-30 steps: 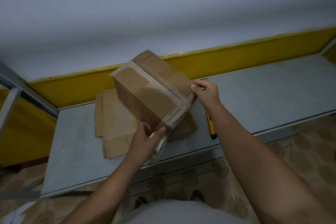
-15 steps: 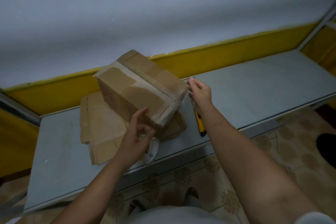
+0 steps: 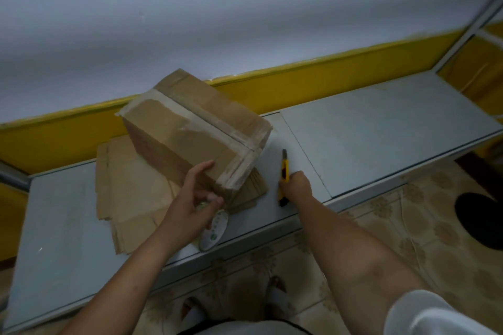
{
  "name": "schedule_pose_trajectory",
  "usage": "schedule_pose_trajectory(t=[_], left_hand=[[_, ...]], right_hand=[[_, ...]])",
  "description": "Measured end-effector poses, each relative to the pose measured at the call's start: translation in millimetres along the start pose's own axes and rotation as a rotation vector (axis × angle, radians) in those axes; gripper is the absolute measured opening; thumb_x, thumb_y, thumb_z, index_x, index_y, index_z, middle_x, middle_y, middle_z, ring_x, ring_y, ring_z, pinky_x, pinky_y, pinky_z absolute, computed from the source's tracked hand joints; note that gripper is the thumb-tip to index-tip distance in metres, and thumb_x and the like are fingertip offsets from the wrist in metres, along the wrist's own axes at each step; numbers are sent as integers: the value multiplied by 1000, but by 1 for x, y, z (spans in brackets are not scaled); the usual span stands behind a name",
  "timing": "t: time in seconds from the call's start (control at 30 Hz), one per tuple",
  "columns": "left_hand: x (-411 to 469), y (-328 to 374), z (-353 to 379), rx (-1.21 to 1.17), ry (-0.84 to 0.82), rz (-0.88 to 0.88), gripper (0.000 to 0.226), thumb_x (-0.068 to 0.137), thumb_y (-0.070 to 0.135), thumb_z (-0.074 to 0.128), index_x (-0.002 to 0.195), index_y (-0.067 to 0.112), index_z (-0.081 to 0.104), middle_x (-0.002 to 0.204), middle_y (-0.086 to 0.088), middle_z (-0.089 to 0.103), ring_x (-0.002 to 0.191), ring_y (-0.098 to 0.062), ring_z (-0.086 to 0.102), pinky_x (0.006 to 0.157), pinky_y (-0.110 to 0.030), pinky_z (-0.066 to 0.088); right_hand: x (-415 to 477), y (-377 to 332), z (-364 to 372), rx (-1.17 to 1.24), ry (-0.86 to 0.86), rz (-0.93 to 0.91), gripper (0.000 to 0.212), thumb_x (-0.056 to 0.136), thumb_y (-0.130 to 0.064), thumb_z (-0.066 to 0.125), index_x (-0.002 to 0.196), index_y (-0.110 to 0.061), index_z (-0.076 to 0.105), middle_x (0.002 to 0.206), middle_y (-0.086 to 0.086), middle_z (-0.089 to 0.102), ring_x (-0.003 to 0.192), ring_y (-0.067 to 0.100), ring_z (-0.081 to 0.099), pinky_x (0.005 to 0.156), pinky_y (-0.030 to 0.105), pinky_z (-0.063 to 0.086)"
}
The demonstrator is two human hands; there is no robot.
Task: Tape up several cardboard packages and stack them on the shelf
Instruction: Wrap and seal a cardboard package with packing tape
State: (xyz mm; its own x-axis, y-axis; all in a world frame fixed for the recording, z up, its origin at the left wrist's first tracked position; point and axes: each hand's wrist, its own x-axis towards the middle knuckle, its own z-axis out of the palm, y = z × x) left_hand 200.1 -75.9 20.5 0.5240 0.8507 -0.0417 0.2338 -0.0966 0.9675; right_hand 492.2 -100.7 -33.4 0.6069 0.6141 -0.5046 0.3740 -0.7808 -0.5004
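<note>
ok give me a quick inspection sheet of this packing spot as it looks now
surface: grey shelf board, seam between panels
job's things: taped cardboard box tilted on flattened cardboard; tape roll; yellow utility knife on the board
clutter: nothing seen
grippers: left hand holds the tape roll, forefinger on the box; right hand grips the knife
cables: nothing seen
surroundings: pale wall, yellow band, tiled floor, metal frame post

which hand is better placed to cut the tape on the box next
Right. The right hand grips the yellow knife lying on the shelf just beside the box. The left hand is occupied: it holds the tape roll and touches the box's near side.
</note>
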Motion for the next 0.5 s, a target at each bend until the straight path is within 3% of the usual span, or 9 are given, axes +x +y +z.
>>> schedule_pose_trajectory(t=[0.07,0.1,0.13,0.2,0.27,0.37,0.43,0.5], left_hand=[[-1,1,2,-14,-15,-7,76,99,14,73,150,55,34,90,-6,76,62,-19,70,51,-31,56],[-2,1,2,-27,-25,-10,77,99,14,73,150,55,34,90,-6,76,65,-18,71,52,-31,56],[-4,0,1,-43,-35,-11,77,99,14,73,151,56,33,91,-7,76,68,-18,71,53,-32,56],[-7,-2,-1,-73,-52,-23,79,99,17,73,154,54,31,93,-9,76,73,-18,72,55,-33,57],[-10,-5,-5,-83,-65,-40,80,99,23,74,157,53,29,94,-9,77,80,-19,75,57,-34,59],[-16,-8,-7,-82,-93,-63,81,98,29,74,158,54,26,95,-4,79,86,-24,78,59,-40,63],[-21,-10,-10,-81,-101,-90,82,97,31,75,158,55,26,94,-2,79,84,-27,78,62,-48,65],[-25,-9,-12,-83,-106,-109,84,96,33,76,158,57,25,91,-4,80,79,-29,78,66,-54,66]], right_hand=[[-2,8,-3,22,5,-27,31,103,-13,57,74,-7,48,76,16,51,69,27,52,70,35,40],[-8,11,-5,54,-4,-34,36,103,-11,55,69,-8,46,71,14,49,65,25,49,68,34,38],[-17,14,-8,138,-8,-27,34,103,-9,53,71,-4,49,70,19,52,66,27,53,66,36,41],[-44,20,-15,386,23,-49,22,105,-9,49,93,6,58,75,32,61,65,33,62,57,35,47],[-81,31,-27,501,78,-210,16,106,-11,48,104,-1,61,65,25,61,49,29,57,47,30,41],[-144,44,-54,396,32,-525,14,103,-30,53,107,-24,66,64,3,64,42,19,52,43,23,40],[-183,41,-68,182,-5,-640,29,101,-47,52,120,-29,64,72,-5,68,48,9,57,46,17,42],[-210,26,-71,-36,-51,-715,31,100,-54,48,126,-42,60,82,-8,71,61,7,65,54,22,50]])
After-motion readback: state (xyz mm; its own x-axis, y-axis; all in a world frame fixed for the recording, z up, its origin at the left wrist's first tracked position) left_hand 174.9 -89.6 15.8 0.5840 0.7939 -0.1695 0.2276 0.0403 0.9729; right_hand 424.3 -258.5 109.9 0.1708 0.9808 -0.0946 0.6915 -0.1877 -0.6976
